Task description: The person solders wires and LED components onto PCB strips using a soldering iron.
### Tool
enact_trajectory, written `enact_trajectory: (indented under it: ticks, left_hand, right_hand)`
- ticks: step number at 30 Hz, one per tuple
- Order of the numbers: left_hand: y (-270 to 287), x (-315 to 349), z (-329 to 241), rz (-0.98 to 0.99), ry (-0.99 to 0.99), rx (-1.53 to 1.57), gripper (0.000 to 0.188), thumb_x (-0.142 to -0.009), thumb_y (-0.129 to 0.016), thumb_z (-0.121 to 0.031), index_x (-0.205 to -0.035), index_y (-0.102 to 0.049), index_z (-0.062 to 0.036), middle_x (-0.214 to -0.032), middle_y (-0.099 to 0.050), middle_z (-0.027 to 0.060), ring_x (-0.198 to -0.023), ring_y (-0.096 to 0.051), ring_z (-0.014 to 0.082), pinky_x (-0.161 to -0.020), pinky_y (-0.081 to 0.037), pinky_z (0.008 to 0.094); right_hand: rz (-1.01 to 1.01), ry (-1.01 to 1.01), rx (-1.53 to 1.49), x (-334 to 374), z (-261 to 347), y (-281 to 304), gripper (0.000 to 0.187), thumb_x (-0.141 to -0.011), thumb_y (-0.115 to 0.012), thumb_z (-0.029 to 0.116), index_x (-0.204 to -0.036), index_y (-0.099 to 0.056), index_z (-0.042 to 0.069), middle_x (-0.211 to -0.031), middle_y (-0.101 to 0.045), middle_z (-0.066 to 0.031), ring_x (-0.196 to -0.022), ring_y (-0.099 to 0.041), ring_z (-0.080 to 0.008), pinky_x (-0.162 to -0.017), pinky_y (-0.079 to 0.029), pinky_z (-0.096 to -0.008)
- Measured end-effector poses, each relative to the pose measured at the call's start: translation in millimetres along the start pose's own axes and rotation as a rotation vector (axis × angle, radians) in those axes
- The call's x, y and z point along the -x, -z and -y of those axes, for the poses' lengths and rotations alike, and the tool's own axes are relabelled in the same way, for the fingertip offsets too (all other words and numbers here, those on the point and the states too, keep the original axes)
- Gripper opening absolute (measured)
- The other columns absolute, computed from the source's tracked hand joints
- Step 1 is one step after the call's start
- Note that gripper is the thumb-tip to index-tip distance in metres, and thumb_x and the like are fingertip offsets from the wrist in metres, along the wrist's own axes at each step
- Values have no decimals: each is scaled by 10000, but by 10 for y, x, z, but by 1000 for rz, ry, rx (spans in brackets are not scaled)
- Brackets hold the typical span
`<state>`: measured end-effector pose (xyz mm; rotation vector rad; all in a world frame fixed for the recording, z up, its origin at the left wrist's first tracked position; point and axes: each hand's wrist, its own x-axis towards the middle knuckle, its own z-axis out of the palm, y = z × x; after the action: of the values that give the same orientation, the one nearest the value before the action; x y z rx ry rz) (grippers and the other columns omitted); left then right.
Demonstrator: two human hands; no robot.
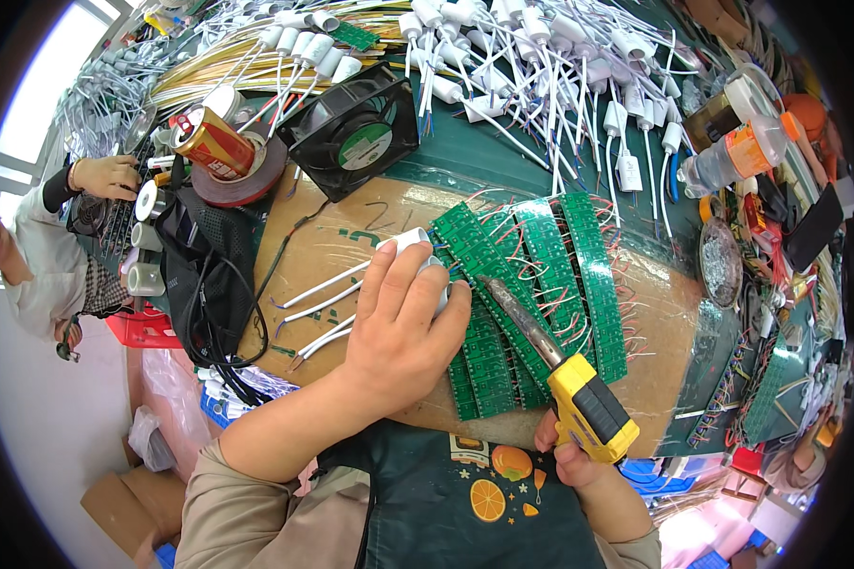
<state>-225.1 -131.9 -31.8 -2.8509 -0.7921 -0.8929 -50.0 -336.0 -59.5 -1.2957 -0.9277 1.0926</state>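
Left hand [400,322] curled shut over white plastic housings [425,254] beside green circuit boards [527,284] on cardboard, right hand [567,455] clamped round yellow-handled soldering iron [550,365] (tip over boards), likely scorching fingers or wires if slipping

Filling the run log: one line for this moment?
left hand: on white part | right hand: holds soldering iron | tip over green boards

soldering iron [586,406]: yellow plastic grip, dull metal tip | circuit boards [531,284]: glossy green
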Motion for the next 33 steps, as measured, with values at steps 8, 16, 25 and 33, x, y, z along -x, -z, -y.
enact_trajectory:
  ticks: [8,16,25,33]
  left_hand:
    - [-8,-29,-13,5,12,16,280,-632,-680,-64,-907,-661,-20,-1007,-528,139,-1068,-530,352,-926,-452,495]
    - [-20,-28,-10,18,11,30,243,-738,-588,-141,-927,-623,8,-1023,-542,151,-1102,-521,339,-998,-396,486]
    - [-6,-18,-6,16,12,25,251,-731,-586,-143,-931,-623,3,-1025,-539,151,-1104,-521,342,-993,-397,490]
    - [5,-34,-6,19,25,30,271,-640,-681,-66,-908,-661,-31,-1009,-543,133,-1081,-532,345,-948,-436,497]
  right_hand:
    - [-12,-16,-83,12,-49,-13,378,-810,-748,348,-911,-588,22,-653,-562,-33,-536,-552,-134,-463,-424,-269]
    - [2,-47,-211,5,-81,-11,430,-793,-769,340,-948,-558,-1,-647,-544,-28,-529,-533,-120,-454,-414,-258]
    - [-2,-25,-144,67,-197,28,445,-806,-759,305,-1016,-525,-10,-657,-548,-30,-534,-528,-110,-462,-418,-255]
    - [69,-50,-147,36,-153,48,320,-838,-714,300,-883,-556,25,-683,-542,-35,-569,-519,-127,-479,-398,-272]
